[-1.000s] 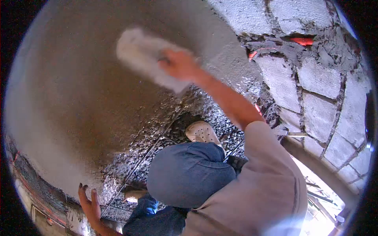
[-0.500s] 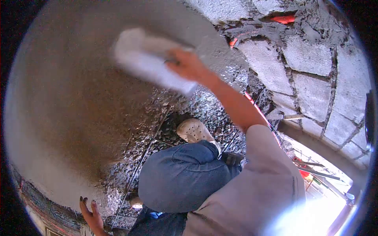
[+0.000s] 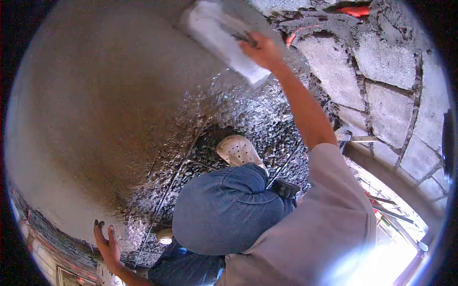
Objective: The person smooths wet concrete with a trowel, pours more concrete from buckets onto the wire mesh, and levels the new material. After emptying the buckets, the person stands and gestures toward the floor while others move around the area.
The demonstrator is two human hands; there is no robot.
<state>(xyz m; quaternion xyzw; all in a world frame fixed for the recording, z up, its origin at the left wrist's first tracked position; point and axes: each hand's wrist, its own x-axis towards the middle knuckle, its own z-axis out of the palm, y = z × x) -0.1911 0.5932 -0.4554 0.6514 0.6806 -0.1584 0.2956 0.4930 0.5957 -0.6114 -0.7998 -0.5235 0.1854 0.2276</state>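
Note:
My right hand (image 3: pixel 262 50) is closed round the handle of a long, flat finishing trowel (image 3: pixel 222 40), its pale blade lying over the grey wet concrete (image 3: pixel 119 62) near the block wall. Blade and hand are slightly blurred. At the lower left, my left hand (image 3: pixel 109 245) is held out over the slab's edge, fingers apart and tips dark with cement, holding nothing. Smooth concrete covers the far side, while a rougher, stony wet strip (image 3: pixel 248 112) runs between it and my feet.
A wall of concrete blocks (image 3: pixel 386 62) rises at the right. My perforated clog (image 3: pixel 238 151) stands in the gravelly mix beside thin steel bars (image 3: pixel 164 202). Poles (image 3: pixel 393 214) lie in the bright opening at lower right. Orange pieces (image 3: pixel 355 10) show in the wall joint.
My right hand has swept the trowel up and to the right, toward the block wall. The left hand has risen slightly, showing more forearm. The view has shifted a little.

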